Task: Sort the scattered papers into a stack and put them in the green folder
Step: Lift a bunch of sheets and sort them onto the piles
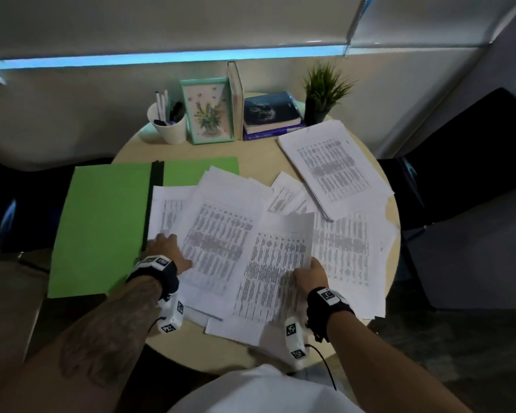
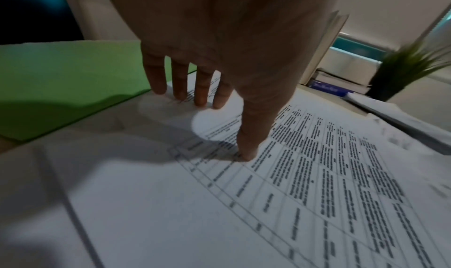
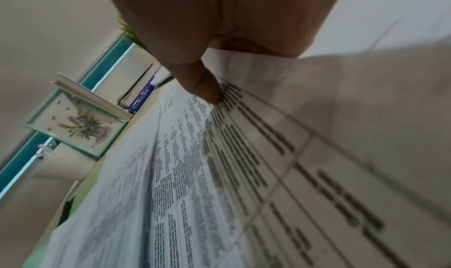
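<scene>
Printed white papers (image 1: 221, 234) lie scattered across the round table, overlapping the right half of the open green folder (image 1: 102, 222). A neater stack of papers (image 1: 337, 165) lies at the far right. My left hand (image 1: 164, 248) rests flat on the sheets by the folder's spine, fingers (image 2: 200, 90) straight and thumb pressing the page (image 2: 317, 175). My right hand (image 1: 309, 277) pinches the right edge of one sheet (image 1: 277, 263) and holds it tilted up off the pile; in the right wrist view the thumb (image 3: 207, 90) lies on that printed sheet (image 3: 292, 156).
At the back of the table (image 1: 191, 344) stand a white cup of pens (image 1: 169, 125), a framed flower picture (image 1: 207, 110), an upright book (image 1: 236, 99), stacked books (image 1: 270, 114) and a small potted plant (image 1: 322, 90). Dark chairs (image 1: 465, 162) flank the table.
</scene>
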The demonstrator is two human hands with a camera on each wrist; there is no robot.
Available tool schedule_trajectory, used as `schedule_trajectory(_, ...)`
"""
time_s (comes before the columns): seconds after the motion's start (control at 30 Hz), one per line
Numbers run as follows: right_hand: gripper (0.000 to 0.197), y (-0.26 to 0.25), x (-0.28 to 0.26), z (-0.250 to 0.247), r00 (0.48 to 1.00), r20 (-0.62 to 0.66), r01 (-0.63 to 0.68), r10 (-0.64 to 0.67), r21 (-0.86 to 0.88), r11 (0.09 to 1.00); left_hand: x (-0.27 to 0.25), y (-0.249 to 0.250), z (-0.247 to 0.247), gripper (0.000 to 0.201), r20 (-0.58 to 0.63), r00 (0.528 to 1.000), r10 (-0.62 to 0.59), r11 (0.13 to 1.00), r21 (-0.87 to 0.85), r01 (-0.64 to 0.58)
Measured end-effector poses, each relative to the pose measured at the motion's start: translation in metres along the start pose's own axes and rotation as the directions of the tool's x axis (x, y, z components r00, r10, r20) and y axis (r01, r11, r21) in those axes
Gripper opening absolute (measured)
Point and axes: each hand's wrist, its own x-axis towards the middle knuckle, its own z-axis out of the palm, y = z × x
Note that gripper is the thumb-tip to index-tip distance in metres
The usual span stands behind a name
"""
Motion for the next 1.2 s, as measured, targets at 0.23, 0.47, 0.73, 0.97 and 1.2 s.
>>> schedule_trajectory(0.23,0.029,-0.031,-0.011,0.044,0.999,0.046,0.011,-0.01,-0.018,1.0,-0.014,0.008,0.007,0.072,-0.087,0.983,0.161,0.968,-0.179,-0.174)
schedule_trajectory(0.47,0.042,-0.046,-0.019,0.071,0.996,0.088,0.002,-0.003,0.018,1.0,-0.011,0.009,-0.001,0.063,-0.06,0.966,0.252,0.93,-0.259,-0.259)
schedule_trajectory(0.73,0.044,-0.046,-0.024,0.077,0.997,0.075,-0.009,0.008,0.005,1.0,-0.012,0.008,0.001,0.072,0.005,0.967,0.253,0.899,-0.37,-0.233)
schedule_trajectory(0.97,0.032,-0.045,-0.029,0.08,0.997,0.082,0.008,-0.001,-0.088,0.996,-0.014,0.012,0.006,0.079,0.059,0.969,0.239,0.781,-0.604,-0.156)
schedule_trajectory(1.2,0.021,-0.048,-0.036,0.066,0.991,0.066,0.114,-0.12,0.079,0.99,-0.016,0.003,0.006,0.024,0.056,0.969,0.241,0.574,-0.813,-0.096)
